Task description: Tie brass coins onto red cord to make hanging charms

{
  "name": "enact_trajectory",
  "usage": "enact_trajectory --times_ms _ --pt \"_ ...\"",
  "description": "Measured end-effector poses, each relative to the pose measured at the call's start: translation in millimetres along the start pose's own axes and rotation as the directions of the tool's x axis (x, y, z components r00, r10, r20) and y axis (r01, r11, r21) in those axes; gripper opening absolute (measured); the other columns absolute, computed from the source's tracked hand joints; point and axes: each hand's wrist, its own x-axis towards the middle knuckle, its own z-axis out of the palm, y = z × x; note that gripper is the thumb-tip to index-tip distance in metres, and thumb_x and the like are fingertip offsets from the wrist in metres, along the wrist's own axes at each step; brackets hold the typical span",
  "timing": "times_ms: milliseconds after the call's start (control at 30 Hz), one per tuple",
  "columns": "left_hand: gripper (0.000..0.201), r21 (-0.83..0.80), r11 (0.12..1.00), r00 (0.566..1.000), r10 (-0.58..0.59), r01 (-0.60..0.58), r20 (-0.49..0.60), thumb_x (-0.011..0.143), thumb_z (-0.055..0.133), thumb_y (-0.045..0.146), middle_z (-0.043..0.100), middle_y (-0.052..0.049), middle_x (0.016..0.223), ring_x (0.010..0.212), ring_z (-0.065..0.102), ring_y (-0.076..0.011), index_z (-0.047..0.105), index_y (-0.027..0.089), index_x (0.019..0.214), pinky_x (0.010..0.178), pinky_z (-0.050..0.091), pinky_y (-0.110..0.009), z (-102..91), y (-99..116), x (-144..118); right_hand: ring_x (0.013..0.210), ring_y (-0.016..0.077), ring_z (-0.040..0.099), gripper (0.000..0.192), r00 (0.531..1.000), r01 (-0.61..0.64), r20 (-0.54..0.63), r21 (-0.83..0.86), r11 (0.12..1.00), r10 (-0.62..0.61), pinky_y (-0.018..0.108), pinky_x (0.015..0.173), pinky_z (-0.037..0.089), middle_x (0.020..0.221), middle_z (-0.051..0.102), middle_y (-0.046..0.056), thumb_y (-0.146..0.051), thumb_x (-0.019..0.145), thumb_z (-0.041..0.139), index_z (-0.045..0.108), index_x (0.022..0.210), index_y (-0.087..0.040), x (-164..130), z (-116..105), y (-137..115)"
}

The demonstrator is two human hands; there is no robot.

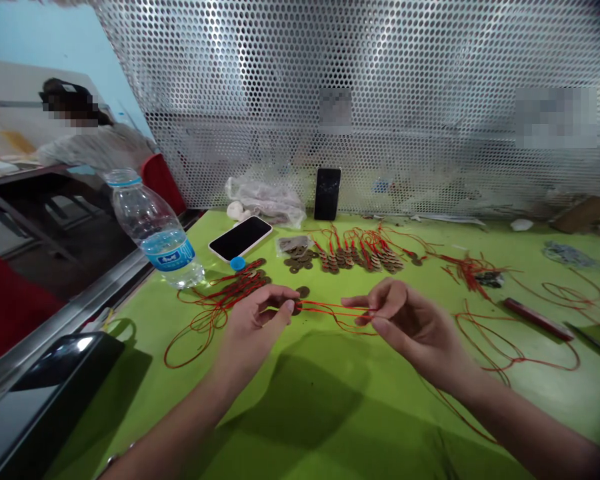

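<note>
Left hand: your left hand point(257, 319) pinches a coin point(297, 307) and one end of the red cord point(333, 309).
Right hand: your right hand point(410, 322) pinches the other end.
Cord axis: it runs left to right between your hands, nearly level, just above the green table point(300, 400).
Nearer hand: both hold it; the coin sits at your left fingertips.
Loose stock: strung coins point(360, 257) lie beyond, well apart.
</note>
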Motion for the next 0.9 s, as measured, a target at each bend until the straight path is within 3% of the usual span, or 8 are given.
enact_trajectory --times_ms 100,267,433,533,600,767,900 --pt "0.015 -0.015 1.0 1.0 -0.006 0.006 0.012 0.074 0.062 0.03 0.064 -0.001 0.076 0.066 0.057 -0.0127 0.064 0.018 0.081 0.06 0.049 -0.024 0.1 1.4 -0.7 0.082 0.0161 0.066 0.015 0.999 -0.016 -0.038 0.086 0.996 0.019 0.025 0.062 0.057 0.087 0.048 0.001 -0.028 0.084 0.059 0.049 0.075 -0.02 6.6 4.7 1.2" --pt "0.013 -0.032 0.999 0.999 -0.037 0.037 -0.003 0.072 0.063 0.029 0.064 -0.002 0.073 0.061 0.056 -0.0118 0.064 0.017 0.079 0.057 0.047 -0.024 1.6 2.3 -2.1 0.068 0.0096 0.063 0.017 0.997 0.004 -0.078 0.053 0.999 0.0 0.024 0.061 0.056 0.088 0.045 0.0 -0.029 0.083 0.059 0.046 0.076 -0.02 15.8 14.7 3.6" --pt "0.013 -0.048 0.998 0.999 -0.043 0.043 -0.008 0.072 0.062 0.029 0.062 -0.001 0.071 0.06 0.054 -0.0114 0.063 0.017 0.077 0.055 0.045 -0.023 2.5 1.2 -1.8 0.062 0.006 0.057 0.013 0.999 -0.032 0.004 -0.017 0.999 0.032 0.022 0.056 0.054 0.094 0.049 0.002 -0.026 0.085 0.054 0.045 0.079 -0.02 25.2 24.4 3.0" --pt "0.013 -0.049 0.998 0.999 -0.042 0.041 -0.012 0.071 0.062 0.028 0.061 0.0 0.068 0.059 0.053 -0.0108 0.063 0.017 0.077 0.054 0.043 -0.022 2.6 1.2 -1.7 0.059 0.0058 0.054 0.003 0.991 -0.104 0.07 -0.147 0.984 0.115 0.021 0.052 0.051 0.1 0.055 0.004 -0.021 0.087 0.049 0.047 0.085 -0.021 30.5 25.0 3.1" --pt "0.013 -0.052 0.998 0.999 -0.041 0.041 0.003 0.071 0.062 0.028 0.061 0.0 0.069 0.061 0.054 -0.0114 0.063 0.017 0.077 0.056 0.044 -0.022 2.7 1.4 -2.2 0.056 0.006 0.053 0.009 0.976 -0.137 0.132 -0.264 0.955 0.176 0.02 0.049 0.048 0.101 0.059 0.005 -0.017 0.088 0.044 0.05 0.094 -0.021 32.9 24.1 3.7" --pt "0.013 -0.027 0.998 0.998 -0.064 0.064 -0.002 0.071 0.061 0.028 0.061 0.0 0.068 0.059 0.053 -0.0115 0.063 0.017 0.078 0.055 0.043 -0.023 2.6 3.8 -2.9 0.075 0.0115 0.062 0.023 0.943 -0.079 0.271 -0.388 0.918 0.196 0.022 0.06 0.047 0.099 0.066 0.004 -0.011 0.088 0.04 0.051 0.105 -0.021 35.8 22.5 3.0" --pt "0.013 -0.021 0.997 0.998 -0.068 0.068 -0.008 0.071 0.061 0.028 0.06 0.0 0.067 0.059 0.053 -0.0111 0.063 0.017 0.078 0.055 0.042 -0.023 2.9 4.5 -2.1 0.087 0.0136 0.061 0.025 0.933 -0.012 0.31 -0.475 0.88 0.18 0.026 0.074 0.047 0.097 0.067 0.004 -0.01 0.088 0.039 0.054 0.105 -0.019 37.6 23.0 -0.3"
